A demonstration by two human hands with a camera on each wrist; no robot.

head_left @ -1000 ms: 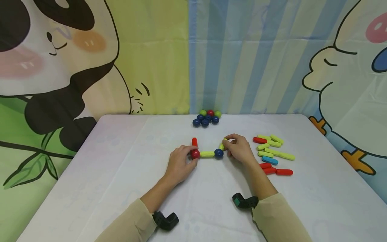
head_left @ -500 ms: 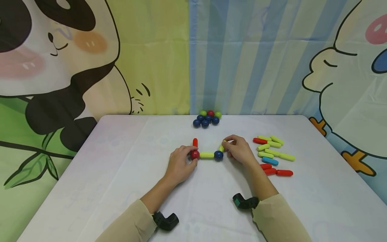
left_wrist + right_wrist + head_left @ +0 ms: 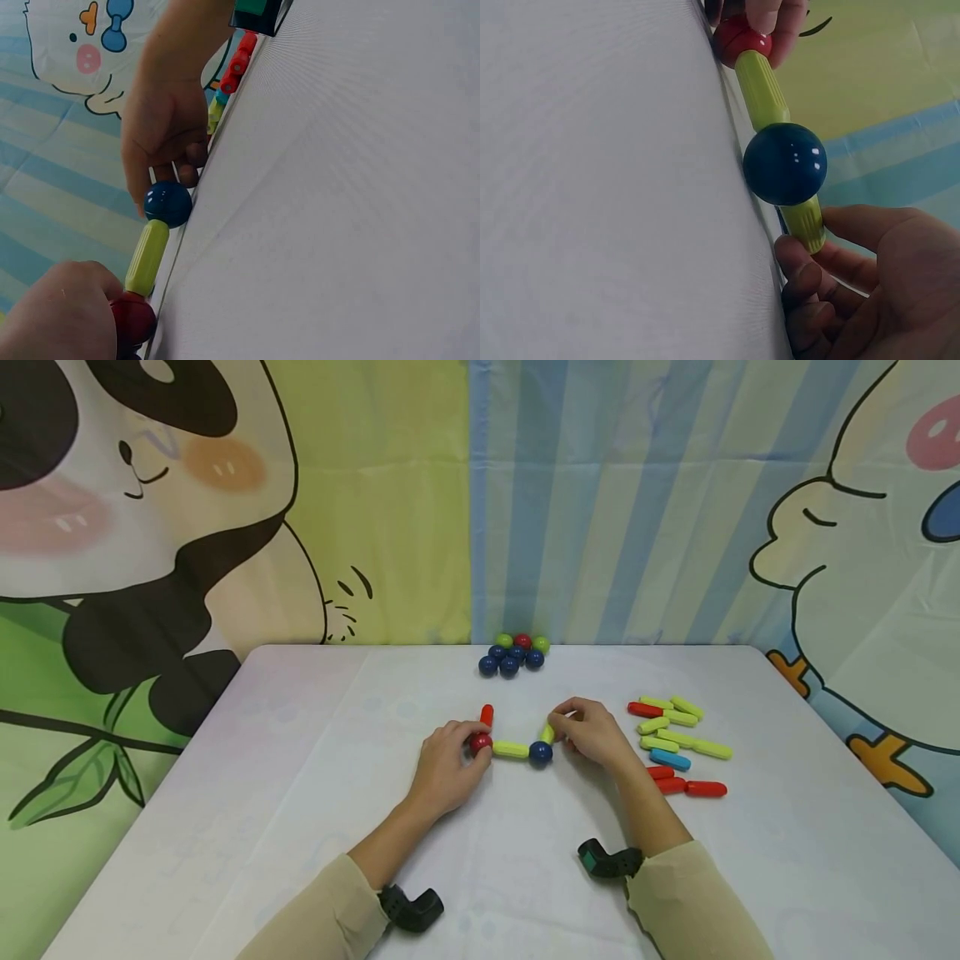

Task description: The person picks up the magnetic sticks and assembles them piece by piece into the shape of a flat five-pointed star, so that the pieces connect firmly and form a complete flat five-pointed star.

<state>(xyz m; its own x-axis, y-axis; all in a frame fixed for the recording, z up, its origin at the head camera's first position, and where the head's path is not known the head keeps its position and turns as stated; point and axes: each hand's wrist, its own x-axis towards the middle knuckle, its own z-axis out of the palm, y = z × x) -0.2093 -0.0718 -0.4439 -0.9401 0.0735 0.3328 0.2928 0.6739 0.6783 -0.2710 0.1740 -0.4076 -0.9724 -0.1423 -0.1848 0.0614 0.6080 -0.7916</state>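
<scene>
A joined chain of toy balls and rods lies on the table: a red ball (image 3: 481, 743), a yellow-green rod (image 3: 511, 749) and a blue ball (image 3: 540, 754). From the red ball a red rod (image 3: 487, 717) points away from the person. My left hand (image 3: 448, 766) grips the red ball between thumb and fingers. Another yellow-green rod (image 3: 806, 223) leaves the blue ball, and my right hand (image 3: 588, 729) pinches it between thumb and fingers. In the head view, fingertips hide that rod's far end.
At the table's back edge sits a cluster of blue, green and red balls (image 3: 509, 667). Loose yellow-green rods (image 3: 711, 748), a blue rod (image 3: 670, 759) and red rods (image 3: 706, 789) lie to the right, near the right forearm. Behind the table hangs a printed curtain (image 3: 390, 510).
The chain has turned slightly, its blue ball shifting toward the person and a little left. My right hand has moved slightly left with its rod; the left hand keeps its grip.
</scene>
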